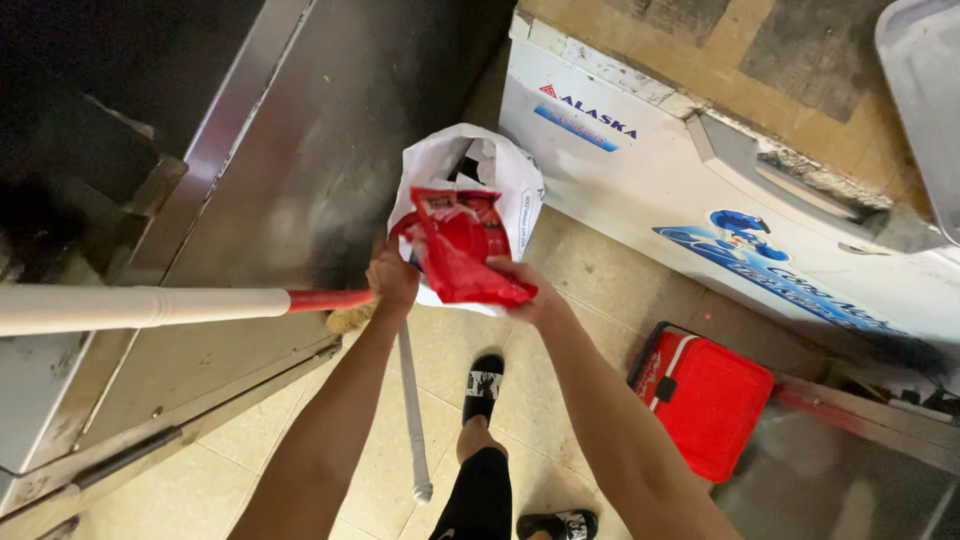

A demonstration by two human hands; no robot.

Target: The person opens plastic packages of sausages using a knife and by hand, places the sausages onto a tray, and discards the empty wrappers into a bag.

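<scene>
- A tiled beige floor (pixel 560 270) seen from above, between a dull steel cabinet (pixel 300 150) and a white chest freezer (pixel 640 180) with a grey handle.
- A crumpled red plastic bag (pixel 462 255), glossy and creased, is held over the open mouth of a white plastic bag (pixel 500 170) on the floor.
- The left hand (pixel 392 280) is closed on the red bag's edge, arm stretched forward.
- The right hand (pixel 535 295) grips its lower side, fingers curled.
- A white pole with a red end (pixel 150 305) crosses left; a red boxy case (pixel 705 395) lies nearby.
</scene>
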